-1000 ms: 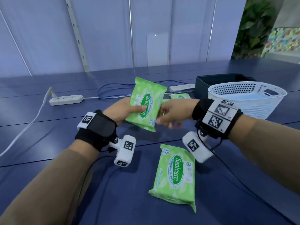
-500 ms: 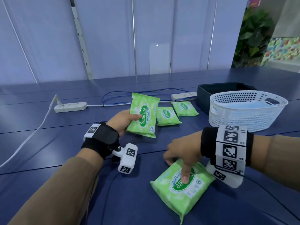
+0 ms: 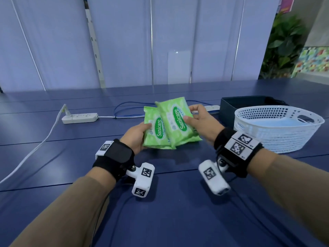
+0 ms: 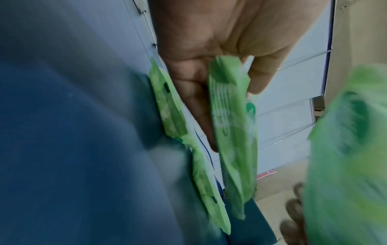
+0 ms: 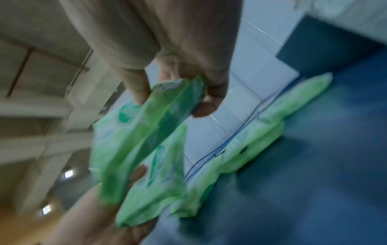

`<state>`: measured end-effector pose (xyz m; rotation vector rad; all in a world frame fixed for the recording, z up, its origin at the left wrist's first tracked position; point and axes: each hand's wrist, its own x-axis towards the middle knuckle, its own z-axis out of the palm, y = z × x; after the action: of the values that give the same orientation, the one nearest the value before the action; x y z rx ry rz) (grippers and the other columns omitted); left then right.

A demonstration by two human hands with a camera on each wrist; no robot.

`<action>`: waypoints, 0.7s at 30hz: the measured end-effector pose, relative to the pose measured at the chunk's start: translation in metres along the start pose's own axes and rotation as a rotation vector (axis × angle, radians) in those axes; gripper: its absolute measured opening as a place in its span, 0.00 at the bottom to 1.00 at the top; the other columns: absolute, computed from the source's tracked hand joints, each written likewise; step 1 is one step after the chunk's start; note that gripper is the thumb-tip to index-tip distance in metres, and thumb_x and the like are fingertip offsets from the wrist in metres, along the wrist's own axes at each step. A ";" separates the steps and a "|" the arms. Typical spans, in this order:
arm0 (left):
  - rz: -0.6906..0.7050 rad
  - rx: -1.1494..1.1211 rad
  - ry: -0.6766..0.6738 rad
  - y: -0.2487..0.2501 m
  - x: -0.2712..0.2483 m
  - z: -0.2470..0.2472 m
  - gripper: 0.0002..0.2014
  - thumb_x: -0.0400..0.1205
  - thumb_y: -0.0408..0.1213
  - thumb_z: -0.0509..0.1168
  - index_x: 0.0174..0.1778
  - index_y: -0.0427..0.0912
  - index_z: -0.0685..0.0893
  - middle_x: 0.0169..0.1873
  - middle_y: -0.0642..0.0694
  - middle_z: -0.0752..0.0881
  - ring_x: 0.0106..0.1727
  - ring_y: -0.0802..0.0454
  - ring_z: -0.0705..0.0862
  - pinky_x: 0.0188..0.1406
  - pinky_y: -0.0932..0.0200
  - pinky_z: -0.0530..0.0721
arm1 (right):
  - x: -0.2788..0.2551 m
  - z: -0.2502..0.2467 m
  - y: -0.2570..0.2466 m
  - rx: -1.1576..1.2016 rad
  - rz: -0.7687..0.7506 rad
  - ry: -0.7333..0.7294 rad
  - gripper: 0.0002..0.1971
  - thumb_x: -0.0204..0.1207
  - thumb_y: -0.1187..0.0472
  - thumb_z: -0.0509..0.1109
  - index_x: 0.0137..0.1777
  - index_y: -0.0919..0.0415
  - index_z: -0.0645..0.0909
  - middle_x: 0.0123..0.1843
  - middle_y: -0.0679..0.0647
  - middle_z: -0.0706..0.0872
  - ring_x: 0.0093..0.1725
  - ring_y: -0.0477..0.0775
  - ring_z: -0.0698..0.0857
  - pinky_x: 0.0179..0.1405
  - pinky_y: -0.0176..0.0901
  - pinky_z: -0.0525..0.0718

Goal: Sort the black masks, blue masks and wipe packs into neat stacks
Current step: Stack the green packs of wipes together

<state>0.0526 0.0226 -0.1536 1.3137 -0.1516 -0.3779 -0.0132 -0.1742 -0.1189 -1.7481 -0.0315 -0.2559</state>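
My left hand (image 3: pixel 138 136) clasps one wipe pack (image 3: pixel 154 132); my right hand (image 3: pixel 201 122) pinches a second pack (image 3: pixel 178 122) overlapping it. Wrist views blur; two more packs (image 5: pixel 261 137) seemingly lie on the table (image 3: pixel 178 220).

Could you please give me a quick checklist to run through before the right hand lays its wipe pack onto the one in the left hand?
1. Left hand grips the lower pack: ok.
2. Right hand pinches the upper pack: ok.
3. Packs face the same way, labels up: ok.
4. Edges lined up: not ok, the upper pack sits offset and tilted.
5. Other packs on the table free to receive the pair: cannot tell, blurred.
6. Basket out of the way: ok.
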 end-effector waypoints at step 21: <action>0.006 -0.160 0.307 0.021 0.012 -0.069 0.06 0.80 0.29 0.64 0.51 0.38 0.82 0.32 0.41 0.91 0.31 0.44 0.90 0.26 0.42 0.88 | 0.083 0.070 -0.001 -0.862 0.196 -0.207 0.20 0.78 0.48 0.68 0.56 0.65 0.73 0.54 0.63 0.79 0.53 0.61 0.80 0.41 0.46 0.79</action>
<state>0.0894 0.0855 -0.1517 1.1971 0.1299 -0.1758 0.0787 -0.1158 -0.1142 -2.6094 0.1173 0.0818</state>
